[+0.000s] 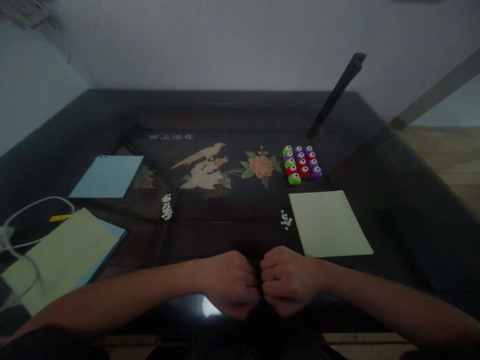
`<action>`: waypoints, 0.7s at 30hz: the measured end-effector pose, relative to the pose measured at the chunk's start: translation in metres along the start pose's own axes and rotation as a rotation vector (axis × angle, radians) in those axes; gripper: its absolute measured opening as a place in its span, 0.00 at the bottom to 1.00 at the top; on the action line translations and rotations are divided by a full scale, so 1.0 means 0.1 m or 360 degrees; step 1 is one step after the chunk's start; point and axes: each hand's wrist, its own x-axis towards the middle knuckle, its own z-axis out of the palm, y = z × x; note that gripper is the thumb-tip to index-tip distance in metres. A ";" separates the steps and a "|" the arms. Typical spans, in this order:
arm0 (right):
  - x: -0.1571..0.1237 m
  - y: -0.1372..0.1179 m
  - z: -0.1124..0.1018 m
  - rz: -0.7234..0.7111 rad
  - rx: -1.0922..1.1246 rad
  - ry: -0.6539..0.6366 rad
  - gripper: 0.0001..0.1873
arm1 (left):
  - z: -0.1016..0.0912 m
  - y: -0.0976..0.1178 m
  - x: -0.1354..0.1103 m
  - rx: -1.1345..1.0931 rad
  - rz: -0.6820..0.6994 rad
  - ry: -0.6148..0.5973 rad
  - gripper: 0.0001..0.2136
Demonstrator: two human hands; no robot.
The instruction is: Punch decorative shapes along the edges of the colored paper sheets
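Observation:
My left hand [233, 284] rests as a fist near the front edge of the dark glossy table [225, 237]. Facing it, a small gap away, my right hand [287, 281] is also curled into a fist, with a ring on one finger. Nothing shows between the fingers of either. Beyond the right hand lie a small cluster of pale star-shaped pieces [285, 220] and a pale yellow-green sheet of paper [332, 223]. Another little pile of pale star pieces [167, 207] sits forward and left of the left hand.
Several green, purple and red eye-like pieces [301, 162] stand grouped at the right. Behind them a black stick-like object [335, 95] rises upright. At the left are a light blue sheet [108, 176], stacked papers [67, 255] and a white cable [37, 202]. A bird-and-flower picture [204, 172] decorates the tabletop.

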 end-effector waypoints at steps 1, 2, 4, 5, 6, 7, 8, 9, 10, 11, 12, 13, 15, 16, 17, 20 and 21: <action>0.00 0.01 0.00 0.0004 -0.0006 -0.0020 0.14 | -0.01 0.00 0.00 -0.0007 -0.0006 0.0009 0.05; 0.00 0.01 0.00 0.0006 -0.0014 -0.0047 0.15 | -0.01 0.00 0.00 -0.0015 -0.0008 0.0020 0.05; -0.01 0.02 0.00 0.0010 -0.0033 -0.0103 0.15 | -0.02 0.00 0.00 -0.0034 -0.0020 0.0042 0.06; -0.01 0.02 0.01 0.0012 -0.0041 -0.0122 0.14 | -0.01 0.00 -0.01 -0.0040 -0.0032 0.0050 0.06; -0.01 0.03 0.02 0.0016 -0.0047 -0.0133 0.14 | -0.01 -0.01 -0.01 -0.0046 -0.0046 0.0054 0.06; -0.02 0.03 0.03 0.0021 -0.0050 -0.0140 0.14 | -0.01 -0.01 -0.01 -0.0051 -0.0057 0.0051 0.06; -0.02 0.03 0.03 0.0027 -0.0050 -0.0148 0.14 | -0.01 -0.01 -0.02 -0.0056 -0.0061 0.0045 0.06; -0.03 0.03 0.04 0.0034 -0.0050 -0.0160 0.14 | 0.00 -0.01 -0.02 -0.0058 -0.0060 0.0035 0.06; -0.03 0.03 0.04 0.0040 -0.0051 -0.0174 0.14 | 0.00 -0.01 -0.02 -0.0060 -0.0055 0.0026 0.06; -0.03 0.03 0.05 0.0043 -0.0051 -0.0188 0.14 | 0.00 -0.01 -0.01 -0.0060 -0.0051 0.0022 0.06; -0.04 0.03 0.05 0.0046 -0.0052 -0.0201 0.14 | 0.00 -0.02 -0.01 -0.0059 -0.0046 0.0023 0.06; -0.04 0.03 0.05 0.0051 -0.0057 -0.0212 0.14 | 0.00 -0.02 -0.01 -0.0056 -0.0046 0.0024 0.06; -0.04 0.03 0.06 0.0067 -0.0070 -0.0230 0.13 | 0.00 -0.02 -0.01 -0.0048 -0.0053 0.0015 0.06; -0.04 0.03 0.06 0.0076 -0.0075 -0.0248 0.13 | 0.00 -0.02 -0.01 -0.0045 -0.0055 0.0008 0.06; -0.04 0.03 0.06 0.0079 -0.0079 -0.0268 0.13 | 0.00 -0.02 -0.01 -0.0041 -0.0054 -0.0002 0.06; -0.04 0.04 0.06 0.0069 -0.0085 -0.0308 0.12 | 0.01 -0.02 -0.01 -0.0031 -0.0048 -0.0015 0.06; -0.04 0.04 0.06 0.0065 -0.0093 -0.0320 0.13 | 0.01 -0.02 -0.01 -0.0026 -0.0055 -0.0013 0.06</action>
